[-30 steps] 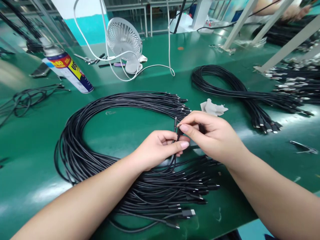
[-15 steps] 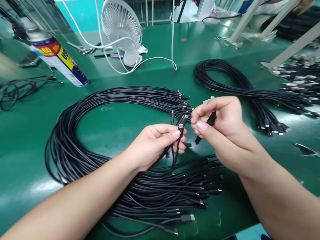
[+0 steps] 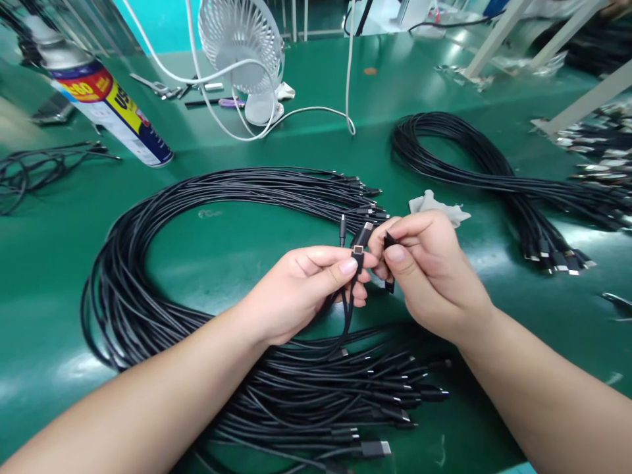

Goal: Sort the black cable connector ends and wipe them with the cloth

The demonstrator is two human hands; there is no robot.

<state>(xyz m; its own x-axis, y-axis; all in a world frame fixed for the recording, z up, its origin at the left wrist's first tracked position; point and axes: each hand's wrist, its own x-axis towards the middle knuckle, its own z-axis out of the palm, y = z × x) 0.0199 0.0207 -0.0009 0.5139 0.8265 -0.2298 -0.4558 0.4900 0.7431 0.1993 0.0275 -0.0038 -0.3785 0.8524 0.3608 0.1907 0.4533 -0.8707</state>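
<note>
My left hand (image 3: pixel 301 286) is closed on several black USB cables (image 3: pixel 356 263), pinched between thumb and fingers with their metal plugs pointing up. Close beside it, my right hand (image 3: pixel 432 270) pinches a small black strip (image 3: pixel 390 241), whose lower end shows beneath the fingers. What the strip is made of I cannot tell. The right fingertips are right by the plugs; whether they touch is unclear. Under and around my left hand lies a large looped bundle of black cables (image 3: pixel 123 289), its plug ends spread toward the right.
A second cable bundle (image 3: pixel 444 174) lies at the right, near a crumpled grey-white cloth (image 3: pixel 438 205). A white fan (image 3: pixel 239 46) with a trailing white cord stands at the back. A spray can (image 3: pixel 111 105) is at the left, and metal posts (image 3: pixel 582 99) rise at the right.
My right hand has come down and closer to my left hand with the black strip turned more upright. The grey-white cloth behind it is now uncovered. My left hand keeps its hold.
</note>
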